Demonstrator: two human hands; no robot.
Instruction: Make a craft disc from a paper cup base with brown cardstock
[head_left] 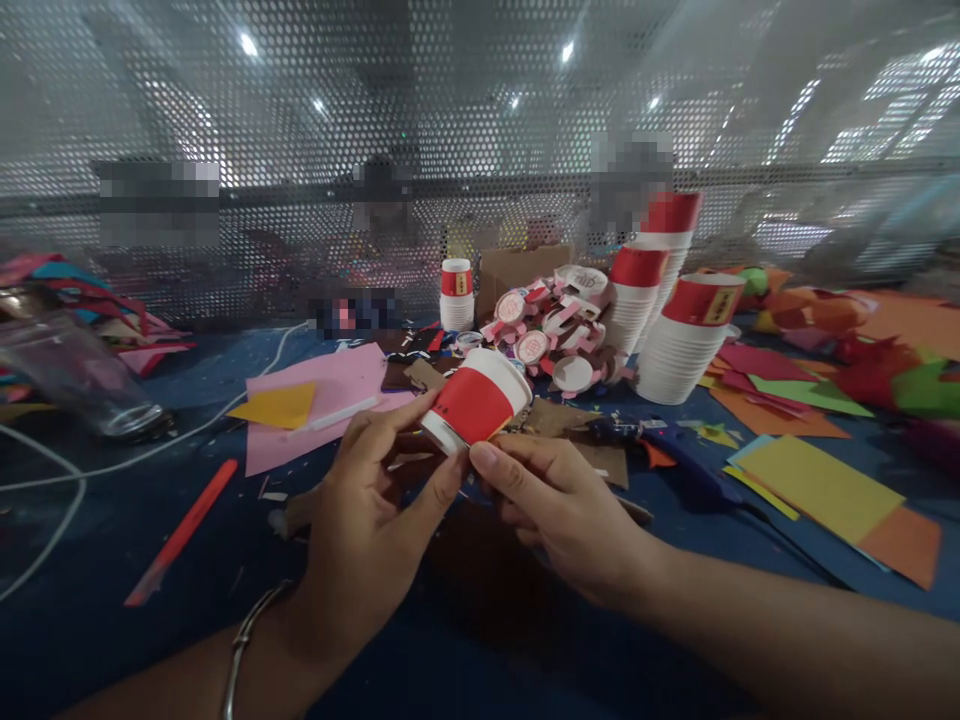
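A red and white paper cup (480, 398) is tilted in front of me, its rim up and to the right. My left hand (375, 490) is closed around its base end, thumb below and fingers on the far side. With thumb and fingers together, my right hand (551, 490) pinches the cup's lower side, close to my left thumb. A thin yellowish edge (501, 427) shows on the cup above the right fingers; what it is, I cannot make out. A metal bangle (244, 640) circles my left wrist.
Behind the cup lies a pile of pink-and-white paper pieces (532, 345), with stacked cups (686, 340) to its right. A blue glue gun (701, 470), coloured paper sheets (821, 485), pink paper (360, 375), an orange-red stick (184, 530), a glass jar (82, 380) and a white cable (172, 455) surround my hands.
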